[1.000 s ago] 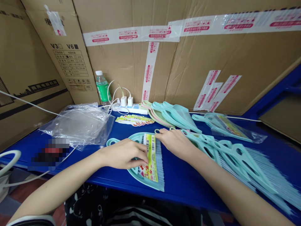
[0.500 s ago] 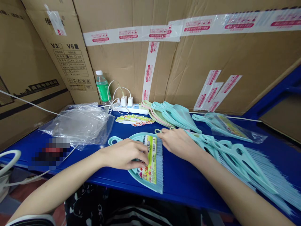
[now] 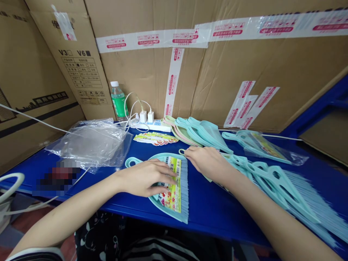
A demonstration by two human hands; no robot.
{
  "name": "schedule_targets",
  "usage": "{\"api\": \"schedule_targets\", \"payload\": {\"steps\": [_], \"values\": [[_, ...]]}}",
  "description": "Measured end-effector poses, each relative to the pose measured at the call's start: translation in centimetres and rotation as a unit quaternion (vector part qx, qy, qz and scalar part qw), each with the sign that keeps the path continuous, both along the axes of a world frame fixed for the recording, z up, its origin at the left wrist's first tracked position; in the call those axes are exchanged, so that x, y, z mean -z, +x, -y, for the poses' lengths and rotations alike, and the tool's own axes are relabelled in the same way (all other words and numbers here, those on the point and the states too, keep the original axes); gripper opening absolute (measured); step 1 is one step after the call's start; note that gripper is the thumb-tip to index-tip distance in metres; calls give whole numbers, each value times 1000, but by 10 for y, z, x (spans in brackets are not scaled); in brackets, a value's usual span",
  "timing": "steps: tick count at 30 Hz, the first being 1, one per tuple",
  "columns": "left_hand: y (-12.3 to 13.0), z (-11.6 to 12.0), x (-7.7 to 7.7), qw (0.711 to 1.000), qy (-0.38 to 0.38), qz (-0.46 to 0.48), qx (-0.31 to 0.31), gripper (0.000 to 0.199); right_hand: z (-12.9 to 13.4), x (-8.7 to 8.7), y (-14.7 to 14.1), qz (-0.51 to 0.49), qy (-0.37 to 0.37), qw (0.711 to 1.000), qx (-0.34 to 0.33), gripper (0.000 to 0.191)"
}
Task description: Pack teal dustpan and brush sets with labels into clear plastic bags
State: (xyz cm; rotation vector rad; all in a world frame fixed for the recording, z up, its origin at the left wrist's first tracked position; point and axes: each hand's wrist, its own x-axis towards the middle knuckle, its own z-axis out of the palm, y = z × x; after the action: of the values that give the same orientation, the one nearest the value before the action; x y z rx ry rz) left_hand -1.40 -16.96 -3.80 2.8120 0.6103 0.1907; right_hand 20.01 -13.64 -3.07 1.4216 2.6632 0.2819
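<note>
My left hand (image 3: 153,179) lies flat with fingers spread over a printed label card (image 3: 176,194). The card sits on the blue bristles of a hand brush (image 3: 185,192), which rests in a mint dustpan (image 3: 168,214). Beside them, my right hand (image 3: 203,161) is closed round the handle of a light green brush (image 3: 181,152); its ring end shows past the fingers, and most of the rest is hidden under the hand and arm. Several mint brushes (image 3: 272,177) are heaped under and beyond my right forearm.
Stacked dustpans (image 3: 202,132) lie against the cardboard wall, with a bagged set (image 3: 261,145) to their right. Fanned label cards (image 3: 154,138), a power strip (image 3: 160,126) and a bottle (image 3: 119,101) stand behind. Clear plastic bags (image 3: 95,143) and a blurred-out item (image 3: 58,177) are at left.
The fingers of my left hand have stretched further across the label card. My right hand has shifted slightly right, drawing the light green brush off the heap.
</note>
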Motion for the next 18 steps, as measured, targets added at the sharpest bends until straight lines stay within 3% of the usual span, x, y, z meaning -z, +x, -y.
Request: {"api": "schedule_targets", "payload": {"steps": [10, 18], "values": [[1, 2, -1, 1000, -29, 5, 1, 33, 5, 9, -1, -62, 1, 992, -114, 24], [2, 2, -2, 1000, -15, -17, 7, 34, 5, 11, -2, -55, -31, 994, -85, 32]]}}
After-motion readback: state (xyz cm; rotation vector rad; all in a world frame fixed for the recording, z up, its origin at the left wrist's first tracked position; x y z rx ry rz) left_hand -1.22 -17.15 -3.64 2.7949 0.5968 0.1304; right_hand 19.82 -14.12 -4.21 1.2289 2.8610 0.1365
